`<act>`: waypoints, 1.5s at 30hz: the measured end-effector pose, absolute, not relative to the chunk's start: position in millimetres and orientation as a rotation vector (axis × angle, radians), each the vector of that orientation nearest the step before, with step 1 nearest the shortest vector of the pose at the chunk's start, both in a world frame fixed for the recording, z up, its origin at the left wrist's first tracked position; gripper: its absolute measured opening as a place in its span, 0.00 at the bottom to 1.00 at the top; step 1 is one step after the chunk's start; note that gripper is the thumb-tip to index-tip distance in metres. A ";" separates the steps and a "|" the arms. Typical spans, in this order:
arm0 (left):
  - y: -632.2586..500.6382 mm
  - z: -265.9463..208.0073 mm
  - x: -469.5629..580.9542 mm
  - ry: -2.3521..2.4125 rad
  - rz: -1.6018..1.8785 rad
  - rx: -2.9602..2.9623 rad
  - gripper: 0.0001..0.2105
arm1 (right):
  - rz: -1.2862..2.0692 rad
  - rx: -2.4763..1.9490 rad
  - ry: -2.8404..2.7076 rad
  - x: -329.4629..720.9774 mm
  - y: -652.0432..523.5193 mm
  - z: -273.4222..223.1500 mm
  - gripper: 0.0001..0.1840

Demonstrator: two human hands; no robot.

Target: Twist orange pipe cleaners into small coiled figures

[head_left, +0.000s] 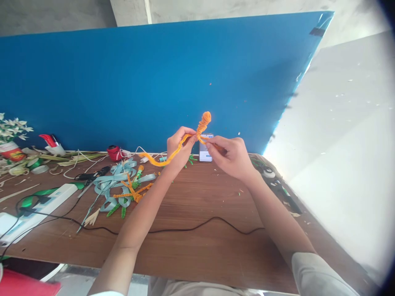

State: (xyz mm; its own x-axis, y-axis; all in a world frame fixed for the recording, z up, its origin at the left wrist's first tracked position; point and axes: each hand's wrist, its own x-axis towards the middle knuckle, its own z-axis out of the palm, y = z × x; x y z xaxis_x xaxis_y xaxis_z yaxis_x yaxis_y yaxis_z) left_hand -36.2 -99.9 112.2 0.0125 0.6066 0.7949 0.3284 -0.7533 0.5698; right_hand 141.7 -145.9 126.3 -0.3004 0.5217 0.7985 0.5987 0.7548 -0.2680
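Note:
Raised above the table is an orange fuzzy pipe cleaner, coiled into a thick upright spiral with a rounded top. My left hand pinches it at the base of the coil, and a long loose orange tail hangs out to the left past that wrist. With thumb and fingertips together, my right hand grips a short orange strand coming off the same base. Behind the hands a phone with a lit screen stands against the blue board, partly covered.
Left on the brown table lie pale blue ribbons and an orange-and-green pipe cleaner figure. A white power strip sits farther left. One black cable crosses the front. Behind rises a blue board.

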 end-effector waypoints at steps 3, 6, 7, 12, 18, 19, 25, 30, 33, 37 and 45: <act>-98.4 115.5 -42.3 0.922 1.473 2.434 0.08 | -0.144 -0.862 -1.943 150.3 -148.3 130.2 0.13; -96.7 116.5 -46.5 0.754 1.090 2.612 0.11 | -0.203 -0.885 -1.959 158.0 -148.0 133.2 0.13; -96.6 116.6 -47.6 0.735 1.024 2.614 0.12 | -0.210 -0.892 -1.974 160.3 -147.1 134.1 0.13; -103.9 120.8 -53.1 0.750 0.853 2.530 0.09 | -0.135 -0.877 -1.986 172.7 -139.7 139.3 0.12; -115.0 127.8 -55.2 0.693 0.767 2.410 0.10 | 0.102 -0.824 -1.965 182.3 -130.2 141.9 0.15; -115.5 128.1 -55.4 0.678 0.760 2.390 0.10 | 0.143 -0.811 -1.966 182.2 -129.2 141.9 0.15; -114.0 125.6 -57.2 0.576 0.791 2.236 0.08 | 0.371 -0.733 -1.850 180.3 -129.6 141.4 0.16; -110.1 118.8 -50.7 0.458 0.716 2.084 0.07 | 0.517 -0.646 -1.777 174.8 -126.9 137.8 0.15; -109.2 117.1 -47.4 0.358 0.689 2.029 0.07 | 0.569 -0.630 -1.727 167.3 -122.6 134.2 0.15; -109.2 117.7 -49.6 0.302 0.721 1.979 0.08 | 0.618 -0.676 -1.706 159.8 -117.5 130.4 0.16; -99.6 113.5 -38.5 0.248 1.279 1.630 0.12 | 0.548 -0.735 -1.725 168.2 -106.2 127.6 0.16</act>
State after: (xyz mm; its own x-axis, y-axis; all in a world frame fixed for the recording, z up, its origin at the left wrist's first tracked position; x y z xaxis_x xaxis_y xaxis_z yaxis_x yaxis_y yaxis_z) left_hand -38.5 -99.6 113.5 0.4182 0.6718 0.6114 -0.3940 -0.4723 0.7885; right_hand 168.2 -106.2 127.6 -0.1789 0.7167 0.6740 0.1961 0.6973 -0.6894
